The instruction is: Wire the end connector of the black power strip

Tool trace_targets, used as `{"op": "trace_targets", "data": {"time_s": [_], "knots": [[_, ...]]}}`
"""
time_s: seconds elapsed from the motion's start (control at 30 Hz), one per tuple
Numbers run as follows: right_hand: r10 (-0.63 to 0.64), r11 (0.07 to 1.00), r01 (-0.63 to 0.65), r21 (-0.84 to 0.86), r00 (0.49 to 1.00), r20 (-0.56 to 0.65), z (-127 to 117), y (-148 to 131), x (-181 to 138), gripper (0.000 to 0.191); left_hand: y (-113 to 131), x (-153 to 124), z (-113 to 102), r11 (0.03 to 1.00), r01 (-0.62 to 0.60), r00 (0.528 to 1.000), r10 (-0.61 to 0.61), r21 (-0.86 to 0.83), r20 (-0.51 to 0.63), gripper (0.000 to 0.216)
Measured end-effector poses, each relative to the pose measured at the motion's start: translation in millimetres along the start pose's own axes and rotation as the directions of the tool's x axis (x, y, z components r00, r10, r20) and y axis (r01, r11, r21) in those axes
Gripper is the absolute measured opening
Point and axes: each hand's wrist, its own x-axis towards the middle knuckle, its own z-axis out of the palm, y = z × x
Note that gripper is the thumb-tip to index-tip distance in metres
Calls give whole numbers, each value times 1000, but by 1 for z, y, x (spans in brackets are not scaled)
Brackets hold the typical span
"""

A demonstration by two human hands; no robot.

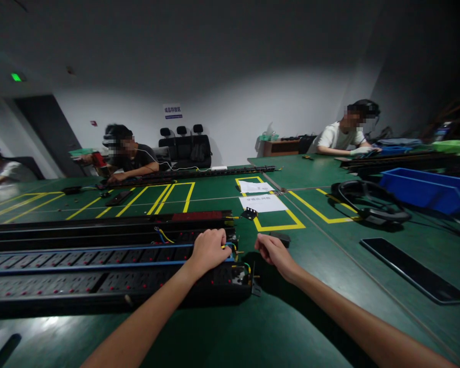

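Several long black power strips (99, 276) lie side by side across the green table (222, 332), their open right ends showing coloured wires (240, 261). My left hand (209, 249) rests curled on top of the strips near that right end, fingers pressed down on the housing. My right hand (273, 251) hovers just right of the strip ends, fingers closed together beside a small black part (281, 237); whether it holds that part is unclear.
White paper sheets (262, 202) lie in a yellow-taped box. A black headset (368, 202), a blue bin (429, 189) and a flat black panel (414, 270) sit to the right. Three other people work at the far side of the tables.
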Motion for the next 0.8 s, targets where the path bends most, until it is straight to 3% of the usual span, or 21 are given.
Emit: {"op": "trace_targets", "data": {"time_s": [0.8], "knots": [[16,1000,-16,-1,1000,-1,0,-3,-1,46,3,0,-3,1000,11,1000,-12,26,15,11]]}}
